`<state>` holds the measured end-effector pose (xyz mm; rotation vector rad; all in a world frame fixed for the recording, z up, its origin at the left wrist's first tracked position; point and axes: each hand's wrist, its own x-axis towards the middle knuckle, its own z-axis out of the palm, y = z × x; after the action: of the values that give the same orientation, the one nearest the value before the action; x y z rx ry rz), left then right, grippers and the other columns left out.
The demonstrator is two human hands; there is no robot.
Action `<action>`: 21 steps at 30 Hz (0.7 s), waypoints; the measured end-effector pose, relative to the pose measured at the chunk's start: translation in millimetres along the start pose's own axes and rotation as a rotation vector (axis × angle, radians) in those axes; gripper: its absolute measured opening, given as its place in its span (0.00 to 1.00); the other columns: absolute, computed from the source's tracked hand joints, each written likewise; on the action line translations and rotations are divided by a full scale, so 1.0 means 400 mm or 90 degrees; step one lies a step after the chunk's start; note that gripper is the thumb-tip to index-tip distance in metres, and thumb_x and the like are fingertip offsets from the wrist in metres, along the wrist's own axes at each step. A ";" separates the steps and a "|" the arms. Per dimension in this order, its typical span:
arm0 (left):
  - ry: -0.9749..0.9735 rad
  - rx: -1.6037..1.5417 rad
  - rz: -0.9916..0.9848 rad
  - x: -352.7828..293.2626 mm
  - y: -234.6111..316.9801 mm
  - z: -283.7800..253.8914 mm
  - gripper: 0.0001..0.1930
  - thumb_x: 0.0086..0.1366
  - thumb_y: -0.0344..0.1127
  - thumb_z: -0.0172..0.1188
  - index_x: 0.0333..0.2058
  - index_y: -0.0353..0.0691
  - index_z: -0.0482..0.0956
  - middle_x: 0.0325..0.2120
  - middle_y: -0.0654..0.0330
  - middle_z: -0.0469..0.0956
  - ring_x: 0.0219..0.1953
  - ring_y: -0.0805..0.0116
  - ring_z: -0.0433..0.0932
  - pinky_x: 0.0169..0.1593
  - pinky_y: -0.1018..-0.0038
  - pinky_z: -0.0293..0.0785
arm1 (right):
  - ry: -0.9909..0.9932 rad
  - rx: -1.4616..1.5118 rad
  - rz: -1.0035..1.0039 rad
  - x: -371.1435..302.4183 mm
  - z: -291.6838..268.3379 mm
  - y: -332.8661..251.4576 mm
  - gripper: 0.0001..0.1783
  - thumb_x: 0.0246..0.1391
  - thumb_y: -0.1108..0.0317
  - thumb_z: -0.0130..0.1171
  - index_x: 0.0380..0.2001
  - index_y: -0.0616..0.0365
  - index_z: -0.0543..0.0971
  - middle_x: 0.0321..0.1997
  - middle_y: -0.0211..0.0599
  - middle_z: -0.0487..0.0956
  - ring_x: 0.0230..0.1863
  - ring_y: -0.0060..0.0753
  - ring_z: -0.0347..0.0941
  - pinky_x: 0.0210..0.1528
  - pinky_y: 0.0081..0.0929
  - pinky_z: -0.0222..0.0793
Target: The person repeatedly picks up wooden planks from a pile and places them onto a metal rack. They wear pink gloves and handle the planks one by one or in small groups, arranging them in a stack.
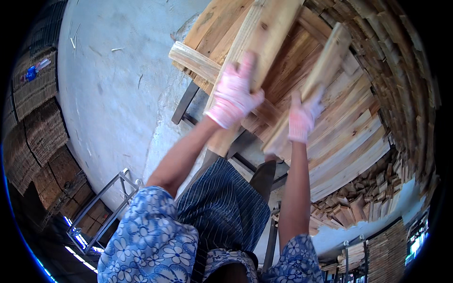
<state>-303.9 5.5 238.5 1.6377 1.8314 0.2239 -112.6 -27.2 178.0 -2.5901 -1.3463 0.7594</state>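
Pink-and-white knit gloves cover both hands. My left hand (234,96) lies on a long, wide pale plank (268,29), its fingers and thumb spread over the wood. To the right, my right hand (303,118) is closed around a narrower wooden board (328,56), slanting up and away from me. Motion blurs this hand and board a little. Under both pieces lies a layer of side-by-side boards (347,146). A short wooden batten (196,60) sticks out at its left side.
Dark metal legs (185,103) show beneath the boards. Stacked timber (401,70) curves along the right, with a heap of offcuts (356,205) below it. Slatted stacks (40,127) and a metal frame (106,200) stand left, beyond the grey concrete floor (108,94).
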 end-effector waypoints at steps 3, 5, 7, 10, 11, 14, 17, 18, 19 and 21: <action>0.011 0.003 0.017 0.120 -0.116 -0.137 0.51 0.53 0.39 0.72 0.74 0.51 0.55 0.55 0.40 0.66 0.58 0.41 0.72 0.62 0.54 0.74 | -0.026 -0.161 0.088 0.059 0.080 -0.078 0.51 0.61 0.43 0.61 0.77 0.44 0.47 0.53 0.61 0.69 0.52 0.61 0.74 0.49 0.49 0.77; 0.017 0.035 0.005 0.215 -0.180 -0.215 0.49 0.54 0.40 0.72 0.73 0.54 0.56 0.58 0.37 0.65 0.61 0.40 0.71 0.63 0.54 0.73 | 0.000 -0.185 0.075 0.050 0.099 -0.070 0.52 0.61 0.43 0.61 0.77 0.44 0.45 0.52 0.61 0.69 0.50 0.62 0.74 0.48 0.51 0.77; -0.015 0.074 -0.011 0.318 -0.225 -0.226 0.48 0.55 0.40 0.71 0.73 0.55 0.56 0.59 0.37 0.65 0.62 0.38 0.70 0.64 0.54 0.72 | -0.003 -0.176 0.075 0.041 0.102 -0.072 0.51 0.61 0.44 0.61 0.78 0.44 0.46 0.52 0.61 0.69 0.49 0.62 0.74 0.47 0.51 0.76; -0.056 0.164 -0.007 0.407 -0.307 -0.172 0.47 0.56 0.43 0.70 0.73 0.56 0.56 0.61 0.38 0.66 0.64 0.37 0.68 0.65 0.53 0.69 | -0.007 -0.166 0.068 0.032 0.105 -0.093 0.51 0.61 0.45 0.61 0.78 0.45 0.46 0.52 0.62 0.68 0.49 0.62 0.74 0.46 0.52 0.76; -0.037 0.227 -0.018 0.417 -0.313 -0.155 0.46 0.56 0.45 0.70 0.72 0.57 0.57 0.61 0.39 0.66 0.64 0.37 0.67 0.66 0.51 0.68 | -0.009 -0.167 0.067 0.034 0.107 -0.099 0.51 0.61 0.45 0.60 0.78 0.45 0.46 0.52 0.62 0.68 0.49 0.62 0.74 0.46 0.53 0.75; 0.094 0.373 0.161 0.377 -0.282 -0.115 0.42 0.55 0.44 0.69 0.69 0.58 0.62 0.56 0.42 0.68 0.58 0.39 0.69 0.58 0.39 0.64 | -0.012 -0.192 0.108 0.039 0.099 -0.095 0.51 0.61 0.46 0.60 0.78 0.45 0.46 0.52 0.62 0.68 0.50 0.62 0.73 0.48 0.53 0.75; 0.055 0.138 0.270 0.293 -0.229 -0.067 0.43 0.57 0.37 0.65 0.71 0.54 0.59 0.52 0.40 0.69 0.47 0.40 0.75 0.48 0.48 0.75 | 0.007 -0.186 0.113 0.046 0.105 -0.076 0.50 0.61 0.46 0.60 0.78 0.43 0.46 0.53 0.63 0.68 0.51 0.65 0.73 0.51 0.54 0.73; 0.117 0.080 0.263 0.250 -0.238 -0.014 0.43 0.61 0.39 0.64 0.73 0.56 0.54 0.52 0.38 0.70 0.46 0.39 0.77 0.49 0.50 0.78 | 0.008 -0.180 0.101 0.040 0.108 -0.085 0.50 0.61 0.45 0.59 0.78 0.42 0.46 0.54 0.63 0.68 0.52 0.66 0.73 0.52 0.55 0.73; -0.005 0.059 0.069 0.234 -0.188 0.010 0.41 0.62 0.36 0.64 0.73 0.53 0.56 0.54 0.39 0.70 0.51 0.39 0.76 0.53 0.50 0.77 | 0.016 -0.188 0.097 0.038 0.109 -0.083 0.50 0.61 0.46 0.59 0.78 0.43 0.47 0.53 0.63 0.69 0.51 0.65 0.73 0.51 0.55 0.73; -0.090 -0.027 -0.119 0.227 -0.178 0.032 0.40 0.64 0.35 0.66 0.73 0.51 0.58 0.56 0.40 0.70 0.57 0.39 0.75 0.58 0.52 0.75 | 0.033 -0.201 0.083 0.037 0.108 -0.087 0.49 0.60 0.46 0.60 0.77 0.46 0.48 0.50 0.61 0.69 0.49 0.64 0.73 0.49 0.54 0.74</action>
<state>-354.9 72.5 158.4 1.4057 1.8438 0.0629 -152.2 0.2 146.8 -2.9415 -1.3923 0.5282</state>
